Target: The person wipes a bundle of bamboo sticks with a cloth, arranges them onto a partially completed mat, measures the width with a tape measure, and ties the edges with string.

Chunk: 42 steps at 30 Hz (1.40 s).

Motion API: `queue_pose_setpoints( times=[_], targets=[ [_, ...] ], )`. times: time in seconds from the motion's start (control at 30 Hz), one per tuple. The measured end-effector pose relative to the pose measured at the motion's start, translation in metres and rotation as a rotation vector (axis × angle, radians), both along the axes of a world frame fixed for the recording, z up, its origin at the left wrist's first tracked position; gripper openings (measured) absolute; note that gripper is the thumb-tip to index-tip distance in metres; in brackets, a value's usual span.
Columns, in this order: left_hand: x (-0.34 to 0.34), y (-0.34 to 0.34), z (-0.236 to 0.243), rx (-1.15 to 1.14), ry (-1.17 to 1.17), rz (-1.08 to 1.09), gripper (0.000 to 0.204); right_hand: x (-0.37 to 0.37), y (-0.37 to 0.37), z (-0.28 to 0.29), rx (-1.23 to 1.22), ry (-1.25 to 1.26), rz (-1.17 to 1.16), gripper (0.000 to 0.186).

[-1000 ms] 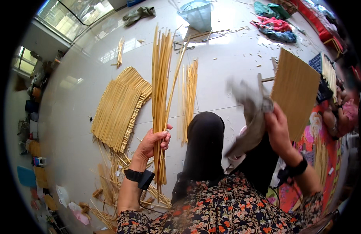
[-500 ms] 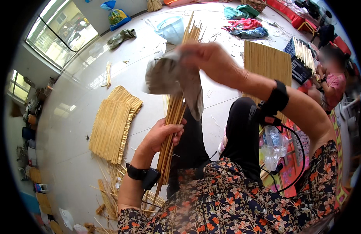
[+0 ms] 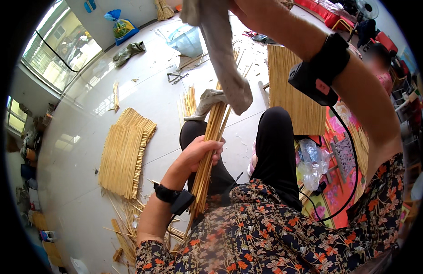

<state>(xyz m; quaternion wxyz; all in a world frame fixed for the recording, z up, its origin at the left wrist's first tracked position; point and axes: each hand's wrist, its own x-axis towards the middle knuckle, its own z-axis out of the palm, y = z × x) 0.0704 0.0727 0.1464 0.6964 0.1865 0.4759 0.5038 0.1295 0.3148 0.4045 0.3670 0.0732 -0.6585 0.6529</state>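
My left hand [image 3: 203,153] is closed round a bundle of thin tan stalks [image 3: 210,132], held at a slant in front of my knees. A long grey cloth [image 3: 220,50] hangs down over the upper part of the bundle. Its lower end lies across and around the stalks, hiding some of them. At the top edge of the view my right hand [image 3: 242,8] is raised, cut off by the frame, with the cloth's upper part at its fingers. Its grip is only partly visible.
Stacked stalk mats [image 3: 122,157] lie on the floor to the left, above loose stalks [image 3: 124,237]. A larger mat [image 3: 293,91] stands at the right, near a clear plastic bag [image 3: 312,160]. A blue plastic bag [image 3: 186,41] lies farther off. Another person [image 3: 380,68] sits at far right.
My right hand has moved up and away from the bundle, drawing the grey cloth up into a long stretch. My left hand still holds the stalks in nearly the same place.
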Motion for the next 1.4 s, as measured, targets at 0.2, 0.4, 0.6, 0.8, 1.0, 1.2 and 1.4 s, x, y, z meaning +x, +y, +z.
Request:
queue_pose_setpoints(
  times=[0.2,0.4,0.6,0.8,1.0,1.2,1.4],
  targets=[
    [0.006,0.035,-0.035,-0.069,-0.099,0.029,0.018,-0.002,-0.025,0.044,0.234,0.306,0.214,0.016],
    [-0.008,0.056,-0.028,0.072,-0.091,0.162,0.017,0.07,0.02,-0.028,-0.141,0.149,0.086,0.028],
    [-0.028,0.057,0.008,0.13,0.073,0.248,0.009,0.174,0.077,-0.225,0.275,-1.011,-0.325,0.027],
    [-0.015,0.074,0.001,0.056,0.308,0.229,0.008,0.098,0.021,-0.248,0.281,-0.615,-0.183,0.03],
    [-0.009,0.112,-0.006,0.072,0.31,0.201,0.018,0.065,0.019,-0.271,0.409,-0.573,-0.235,0.015],
    [-0.028,0.133,-0.02,0.015,0.415,0.108,0.018,0.048,0.043,-0.293,-0.074,-0.598,-0.289,0.019],
    [-0.038,0.155,-0.052,-0.048,0.336,0.121,0.015,0.04,0.063,-0.297,0.134,-0.613,-0.312,0.015]
  ],
)
